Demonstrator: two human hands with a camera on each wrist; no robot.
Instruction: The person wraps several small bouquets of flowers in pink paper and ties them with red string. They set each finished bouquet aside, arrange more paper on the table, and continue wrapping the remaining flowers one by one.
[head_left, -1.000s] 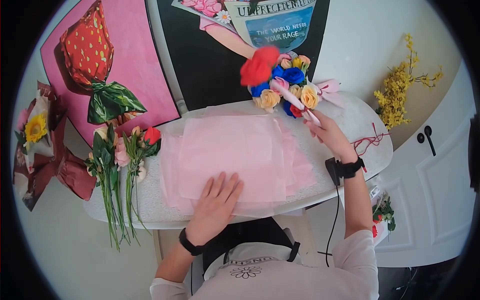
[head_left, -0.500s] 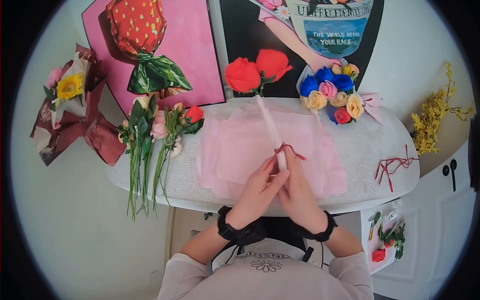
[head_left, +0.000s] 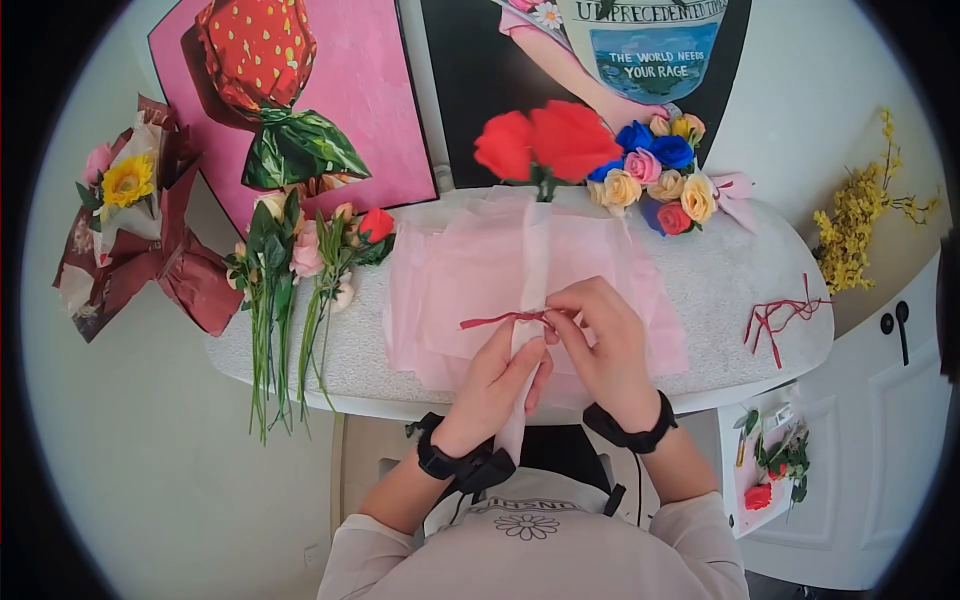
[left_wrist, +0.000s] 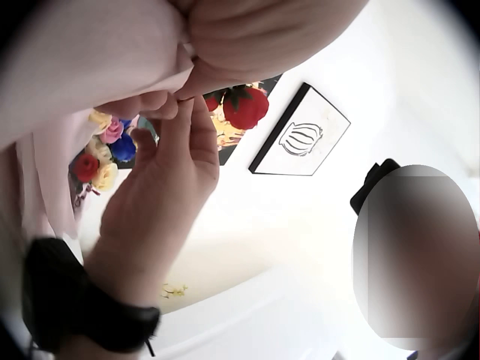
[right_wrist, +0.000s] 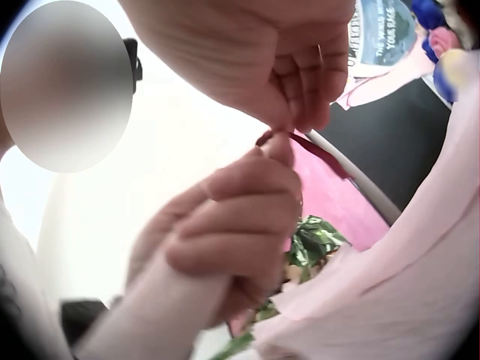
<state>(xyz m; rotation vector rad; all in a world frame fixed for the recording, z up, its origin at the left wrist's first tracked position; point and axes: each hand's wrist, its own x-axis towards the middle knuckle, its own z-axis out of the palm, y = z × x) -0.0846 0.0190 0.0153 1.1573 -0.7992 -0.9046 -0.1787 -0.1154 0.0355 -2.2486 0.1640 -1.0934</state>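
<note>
Two red roses (head_left: 575,140) stand upright over the table, their stems wrapped in a pale pink paper strip (head_left: 536,240). My left hand (head_left: 490,385) grips the wrapped stems below the tie, fingers curled round them, as the right wrist view also shows. A dark red ribbon (head_left: 488,322) crosses the wrap, one end sticking out to the left. With thumb and forefinger, my right hand (head_left: 612,355) pinches the ribbon at the tie. In the right wrist view, both hands' fingertips meet at the ribbon (right_wrist: 322,156).
Pink wrapping sheets (head_left: 450,300) are stacked on the white table (head_left: 740,330) beneath my hands. Loose long-stemmed flowers (head_left: 285,290) lie left, a brown-wrapped bouquet (head_left: 150,220) beyond. A multicoloured rose bouquet (head_left: 655,175) lies back right; spare red cords (head_left: 785,320) lie right.
The roses came from the right to the middle, and my left hand left the sheets to grip their stems. My right hand moved from the stems to pinch the ribbon.
</note>
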